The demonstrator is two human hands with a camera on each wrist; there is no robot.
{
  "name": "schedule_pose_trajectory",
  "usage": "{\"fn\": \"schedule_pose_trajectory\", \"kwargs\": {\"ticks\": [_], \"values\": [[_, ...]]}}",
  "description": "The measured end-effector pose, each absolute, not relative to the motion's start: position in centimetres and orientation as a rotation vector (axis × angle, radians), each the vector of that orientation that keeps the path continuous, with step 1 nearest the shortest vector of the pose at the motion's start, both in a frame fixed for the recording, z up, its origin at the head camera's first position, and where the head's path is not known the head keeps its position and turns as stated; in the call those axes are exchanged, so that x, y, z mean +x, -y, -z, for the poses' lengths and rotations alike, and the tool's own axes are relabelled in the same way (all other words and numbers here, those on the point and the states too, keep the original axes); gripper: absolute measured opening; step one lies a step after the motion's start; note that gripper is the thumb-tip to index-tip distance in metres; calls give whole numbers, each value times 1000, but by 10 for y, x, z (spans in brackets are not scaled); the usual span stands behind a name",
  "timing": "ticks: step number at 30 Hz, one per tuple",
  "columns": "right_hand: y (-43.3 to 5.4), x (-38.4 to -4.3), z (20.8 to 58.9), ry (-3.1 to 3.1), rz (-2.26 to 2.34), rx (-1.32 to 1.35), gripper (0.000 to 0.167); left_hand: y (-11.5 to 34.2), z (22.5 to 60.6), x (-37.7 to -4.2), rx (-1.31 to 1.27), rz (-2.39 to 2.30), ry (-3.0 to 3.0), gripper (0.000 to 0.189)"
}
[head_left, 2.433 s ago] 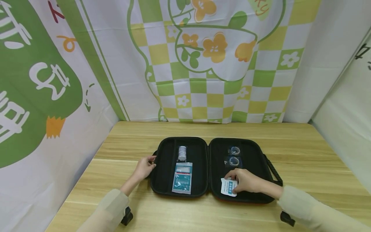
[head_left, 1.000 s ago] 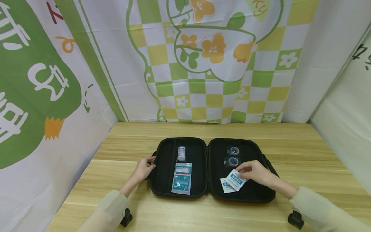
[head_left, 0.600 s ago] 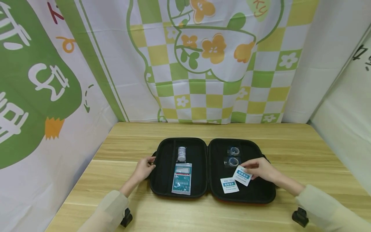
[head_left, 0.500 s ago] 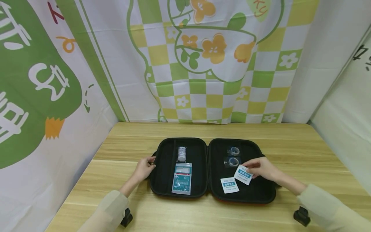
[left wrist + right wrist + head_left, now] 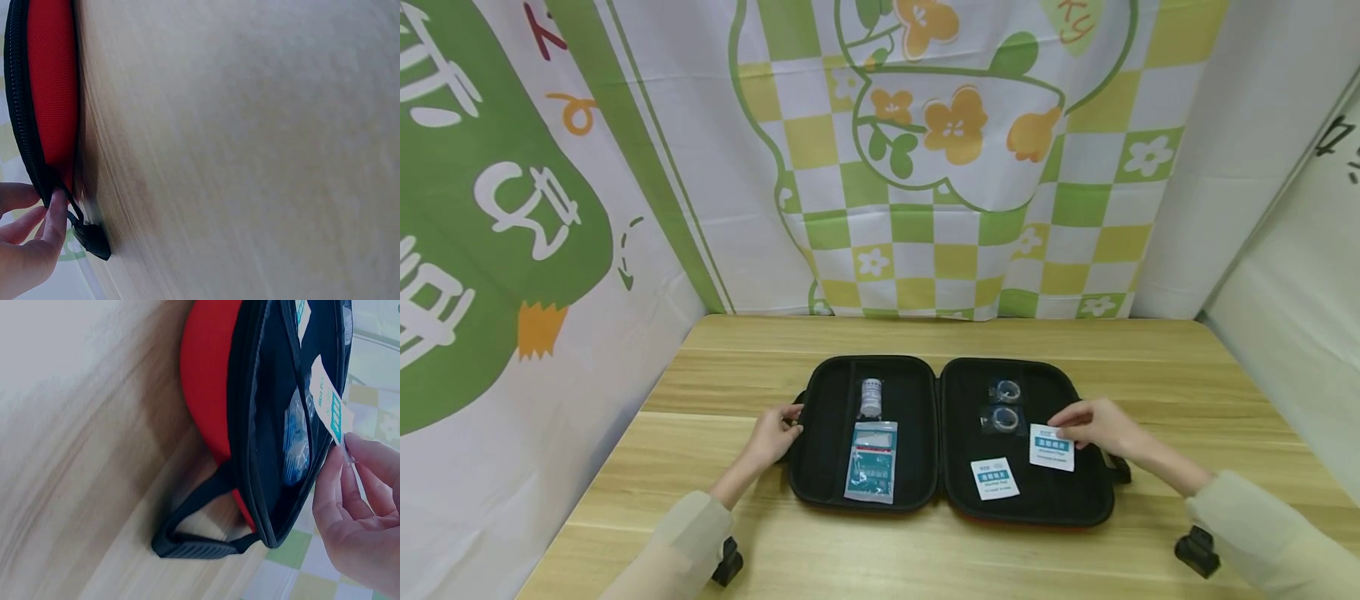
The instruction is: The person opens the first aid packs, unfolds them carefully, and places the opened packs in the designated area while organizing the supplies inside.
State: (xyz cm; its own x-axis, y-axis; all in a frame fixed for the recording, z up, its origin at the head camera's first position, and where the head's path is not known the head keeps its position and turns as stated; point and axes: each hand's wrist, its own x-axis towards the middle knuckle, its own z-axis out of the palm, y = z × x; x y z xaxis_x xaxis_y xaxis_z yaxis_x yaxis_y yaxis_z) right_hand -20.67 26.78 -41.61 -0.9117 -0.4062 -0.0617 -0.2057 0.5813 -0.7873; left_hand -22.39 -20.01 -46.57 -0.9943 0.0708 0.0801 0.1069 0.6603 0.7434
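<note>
A black-lined case [image 5: 913, 450], red outside in the wrist views, lies unfolded on the wooden table. At its left edge my left hand [image 5: 772, 435] grips the zippered rim, beside a dangling black zipper pull [image 5: 92, 240]. My right hand [image 5: 1101, 427] pinches the top right corner of a white-and-teal alcohol pad packet [image 5: 1051, 448] between thumb and fingers, over the right half of the case. A second alcohol pad packet [image 5: 995, 479] lies flat in that half, apart from the first. Behind them sit two clear-wrapped rings, the front ring [image 5: 1004, 419] and the rear ring [image 5: 1008, 391].
In the left half lie a small white bottle [image 5: 871, 397] and a teal-and-white sachet [image 5: 872, 462]. A black carry handle [image 5: 199, 545] sticks out from the case's right side. Printed curtains [image 5: 917, 167] hang behind the table [image 5: 820, 550].
My right hand has lifted one alcohol pad packet off the other and moved it to the right and slightly back, straightening it. The lower packet is now fully uncovered. My left hand has stayed put.
</note>
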Motion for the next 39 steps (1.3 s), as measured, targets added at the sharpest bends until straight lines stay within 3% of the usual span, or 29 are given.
{"fn": "schedule_pose_trajectory", "kwargs": {"ticks": [18,39], "values": [[-284,-215,408,-2609,1114,-563,16,200,466,-224,-165,1249,2819,34],[-274,-222,425,-2615,1013,-697,12,199,465,-223,-151,1240,2828,34]]}}
